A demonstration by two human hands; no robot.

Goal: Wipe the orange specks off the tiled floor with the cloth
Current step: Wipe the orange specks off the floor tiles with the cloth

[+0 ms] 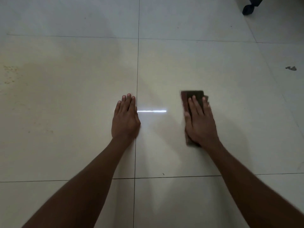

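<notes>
We see the right hand spread flat on the folded dark cloth, pressing it to the tiled floor right of centre. The left hand lies flat on bare tile at centre, fingers together, propping us up. The orange specks sit faintly at the far left edge, well apart from the cloth. The risk, as we judge it, is wiping tile that already looks clean while the specks stay untouched. Reaching that far across the propping arm could also tip our balance. A grey scrap at the right edge might catch in the cloth and smear.
</notes>
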